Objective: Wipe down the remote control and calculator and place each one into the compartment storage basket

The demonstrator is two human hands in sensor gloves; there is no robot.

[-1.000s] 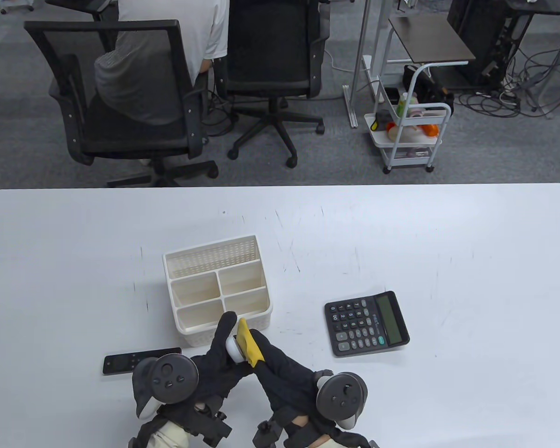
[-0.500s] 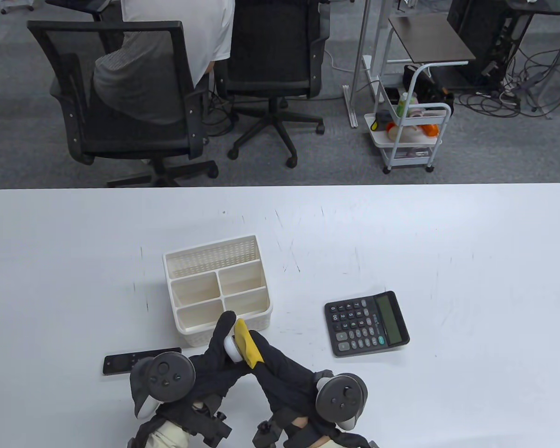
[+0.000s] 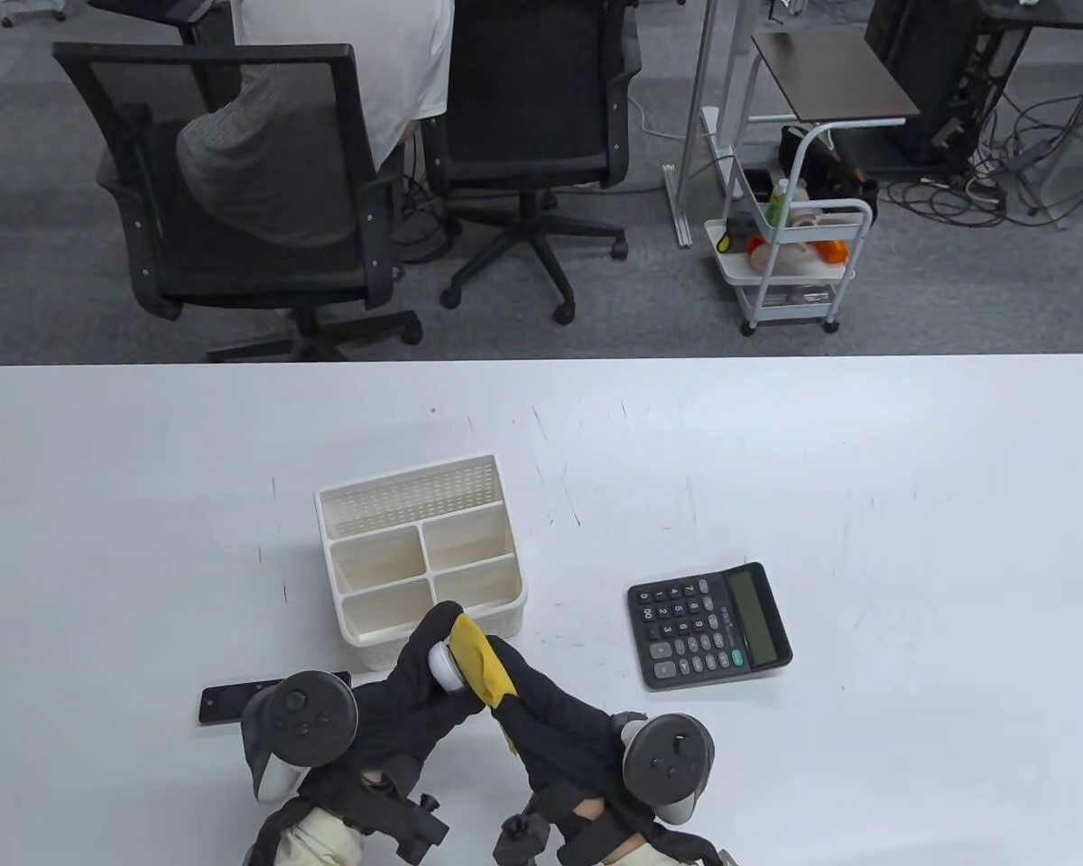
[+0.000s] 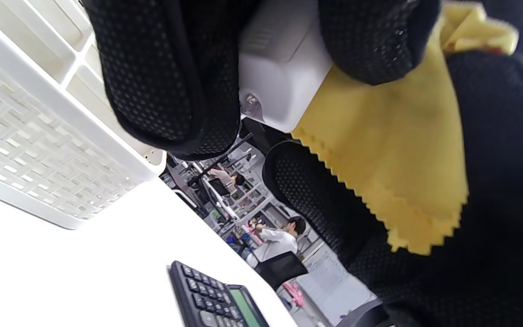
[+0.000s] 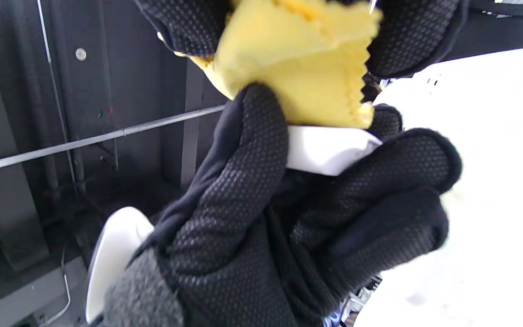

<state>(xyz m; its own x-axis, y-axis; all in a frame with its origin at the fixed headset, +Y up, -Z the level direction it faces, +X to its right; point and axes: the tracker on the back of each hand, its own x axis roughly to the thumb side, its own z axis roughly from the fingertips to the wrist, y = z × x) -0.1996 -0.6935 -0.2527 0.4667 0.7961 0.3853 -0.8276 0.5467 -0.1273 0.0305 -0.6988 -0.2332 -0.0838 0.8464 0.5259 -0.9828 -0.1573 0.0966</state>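
Observation:
My left hand [image 3: 420, 663] grips a small white remote control [image 3: 440, 667] just in front of the white compartment basket [image 3: 408, 475]. My right hand [image 3: 516, 690] pinches a yellow cloth [image 3: 480, 666] and presses it against the remote. In the left wrist view the cloth [image 4: 393, 150] covers one side of the white remote [image 4: 284, 81]. In the right wrist view the cloth [image 5: 307, 77] lies on top of the remote [image 5: 325, 152]. The black calculator [image 3: 708, 625] lies flat to the right, untouched. All basket compartments that show hold nothing.
A slim black remote [image 3: 226, 702] lies on the table at the left, partly under my left tracker. The basket wall [image 4: 39, 150] is close to my left fingers. Office chairs, a seated person and a white cart [image 3: 794, 262] stand beyond the table's far edge.
My left hand and its tracker have drifted slightly left and turned. The cloth has slid a little along the white remote; both hands keep their hold.

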